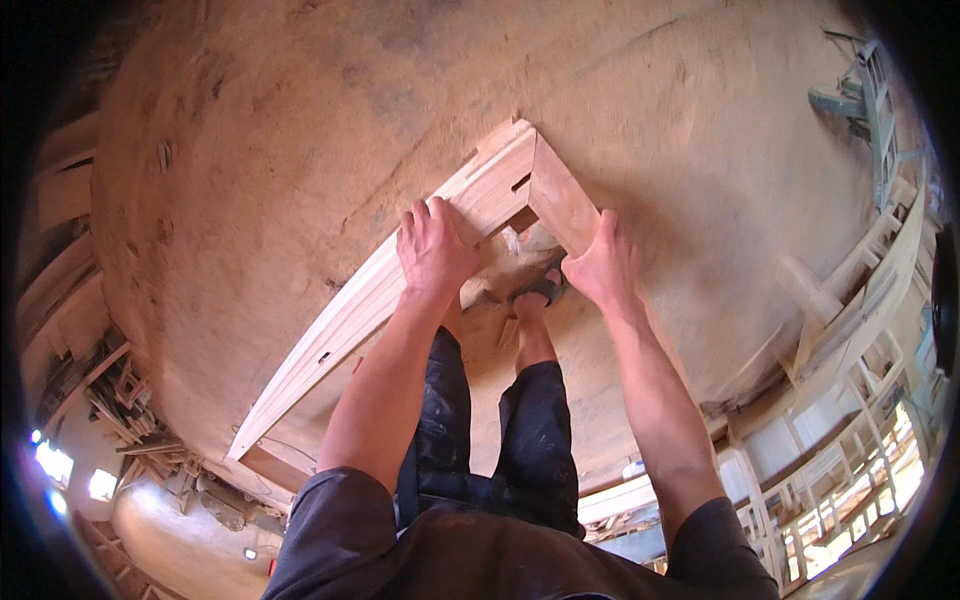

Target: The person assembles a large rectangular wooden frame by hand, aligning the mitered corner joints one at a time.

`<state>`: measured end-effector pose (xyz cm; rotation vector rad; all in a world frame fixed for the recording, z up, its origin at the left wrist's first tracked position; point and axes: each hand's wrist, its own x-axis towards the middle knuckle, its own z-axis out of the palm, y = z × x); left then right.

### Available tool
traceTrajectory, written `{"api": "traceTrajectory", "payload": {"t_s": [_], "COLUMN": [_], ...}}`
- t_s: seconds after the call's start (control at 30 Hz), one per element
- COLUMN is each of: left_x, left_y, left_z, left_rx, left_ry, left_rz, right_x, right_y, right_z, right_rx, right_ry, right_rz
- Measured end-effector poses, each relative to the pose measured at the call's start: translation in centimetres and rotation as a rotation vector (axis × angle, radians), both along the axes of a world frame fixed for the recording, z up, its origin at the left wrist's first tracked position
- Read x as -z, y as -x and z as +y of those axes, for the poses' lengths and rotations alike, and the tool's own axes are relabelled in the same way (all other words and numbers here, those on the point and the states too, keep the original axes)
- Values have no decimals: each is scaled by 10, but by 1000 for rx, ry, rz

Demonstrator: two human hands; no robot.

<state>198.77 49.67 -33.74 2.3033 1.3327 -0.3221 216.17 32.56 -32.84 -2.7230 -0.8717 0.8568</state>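
A pale wooden frame [340, 312] is held over the floor in front of my legs. Its long grooved side runs from the near left up to a mitred corner, where a shorter, smoother piece [561, 192] meets it and angles down to the right. Dark slots are cut in the long side, one close to the corner. My left hand [436, 243] is closed over the long side, fingers curled across its outer edge. Around the shorter piece my right hand [604, 262] is wrapped, thumb on the inner side. Part of the frame beyond my right forearm is hidden.
Brown, dusty floor [270, 160] spreads around. My sandalled foot [540, 289] stands inside the frame's outline. Scrap wood [125, 405] is piled at the left, more timber frames [850, 440] stand at the right, and a ladder-like object [878, 120] lies far right.
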Motion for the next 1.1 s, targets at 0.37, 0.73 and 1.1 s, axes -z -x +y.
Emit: {"api": "traceTrajectory", "payload": {"t_s": [0.37,0.73,1.1], "left_x": [-6,5,5], "left_y": [-2,7,7], "left_z": [-7,-3,-4], "left_rx": [7,52,77], "left_ry": [-23,-84,-88], "left_rz": [9,-15,2], "right_x": [0,-7,-5], "right_y": [-1,-2,-3], "right_z": [2,5,3], "right_rx": [-2,-61,-55], "right_ry": [48,67,50], "right_rz": [20,42,12]}}
